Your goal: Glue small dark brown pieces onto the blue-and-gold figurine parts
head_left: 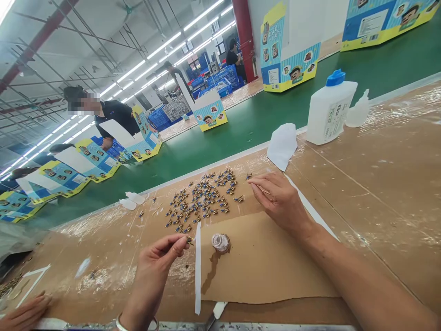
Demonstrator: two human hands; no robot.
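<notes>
**"Start at the hands. What's the left hand [161, 271] doing?"**

"Pinching. The thumb and fingertips press together on a tiny gold-and-blue figurine [189, 239], held in the air over the brown cardboard work surface [103, 257]."

**"And the right hand [282, 202]?"**

"Also pinching. The thumb and forefinger close on a thin wooden stick [264, 189], and the other fingers curl beneath. Its fingertips are just beside a loose heap of matching gold-and-blue figurines [203, 197], which lies between the two hands."

**"What's closest to them?"**

"A small round dish of white glue [220, 242] sits on a sheet of tan kraft paper [262, 262], with a narrow white paper strip [198, 266] along its edge. Farther up are a crumpled white cloth [281, 146] and a white plastic bottle with a blue cap [330, 108]."

**"Beyond the table?"**

"A green conveyor belt [241, 124] runs past, carrying yellow-and-blue cardboard display boxes [291, 55]. A co-worker in a dark shirt [115, 119] leans over it. Another person's hand [24, 315] shows at the lower-left corner."
</notes>
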